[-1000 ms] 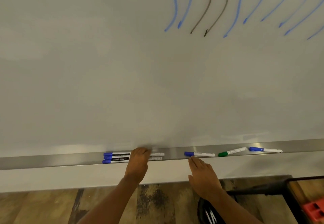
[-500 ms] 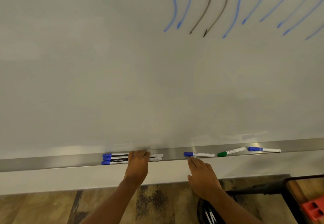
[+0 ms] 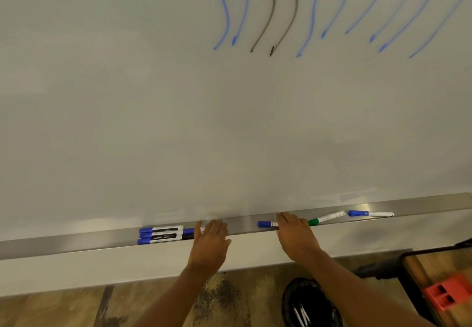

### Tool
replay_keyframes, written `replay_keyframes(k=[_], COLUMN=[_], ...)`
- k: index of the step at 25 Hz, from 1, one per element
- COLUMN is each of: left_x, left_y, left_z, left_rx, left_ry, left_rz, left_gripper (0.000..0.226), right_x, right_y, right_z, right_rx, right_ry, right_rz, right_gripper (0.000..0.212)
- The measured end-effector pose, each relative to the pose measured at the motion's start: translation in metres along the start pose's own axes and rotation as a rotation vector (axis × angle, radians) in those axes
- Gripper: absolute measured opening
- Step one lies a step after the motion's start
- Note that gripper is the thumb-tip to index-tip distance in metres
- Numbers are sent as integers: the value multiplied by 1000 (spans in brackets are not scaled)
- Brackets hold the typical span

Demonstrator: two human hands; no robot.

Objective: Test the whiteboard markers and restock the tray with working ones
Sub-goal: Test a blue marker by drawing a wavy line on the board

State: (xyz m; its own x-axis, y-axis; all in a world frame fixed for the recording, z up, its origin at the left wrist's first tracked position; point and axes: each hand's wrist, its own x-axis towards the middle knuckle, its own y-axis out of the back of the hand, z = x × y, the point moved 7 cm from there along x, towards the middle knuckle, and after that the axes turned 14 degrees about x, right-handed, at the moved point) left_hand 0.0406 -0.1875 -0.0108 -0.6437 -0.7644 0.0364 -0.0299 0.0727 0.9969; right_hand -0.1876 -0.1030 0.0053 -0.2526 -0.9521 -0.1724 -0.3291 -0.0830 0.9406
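A steel tray (image 3: 76, 242) runs along the bottom of the whiteboard (image 3: 178, 109). Three blue-capped markers (image 3: 161, 234) lie stacked side by side in it, left of centre. My left hand (image 3: 210, 243) rests over their right ends with fingers spread and straight. A single blue-capped marker (image 3: 265, 223) lies to the right; my right hand (image 3: 293, 232) lies flat over its white barrel, hiding it. Further right lie a green-capped marker (image 3: 326, 217) and another blue-capped marker (image 3: 370, 213). Several blue and two dark test strokes (image 3: 273, 12) mark the board's top.
A black bin (image 3: 311, 303) holding a few markers stands on the wooden floor below my right forearm. At the lower right, a wooden table with a black frame (image 3: 413, 270) carries a red plastic object (image 3: 449, 293).
My right hand has moved up from below the tray onto the single blue-capped marker. My left hand has slid a little right along the stacked markers, now covering their right ends.
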Motion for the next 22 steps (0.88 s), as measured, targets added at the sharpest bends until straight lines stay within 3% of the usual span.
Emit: replay_keyframes(k=[5, 10, 18, 22], left_x=[0, 0, -3, -2], left_y=[-22, -33, -20, -13], left_z=[58, 73, 77, 76], left_rx=[154, 238, 269, 270], left_ry=[-128, -81, -117, -122], left_rz=[-162, -293, -392, -391], left_gripper=[72, 81, 86, 85], right_x=[2, 5, 10, 7], right_y=[-4, -2, 5, 11], right_z=[4, 2, -5, -10], right_rx=[-151, -244, -230, -109], right_ry=[31, 52, 91, 93], right_rz=[-68, -86, -82, -25], right_gripper=[49, 51, 45, 47])
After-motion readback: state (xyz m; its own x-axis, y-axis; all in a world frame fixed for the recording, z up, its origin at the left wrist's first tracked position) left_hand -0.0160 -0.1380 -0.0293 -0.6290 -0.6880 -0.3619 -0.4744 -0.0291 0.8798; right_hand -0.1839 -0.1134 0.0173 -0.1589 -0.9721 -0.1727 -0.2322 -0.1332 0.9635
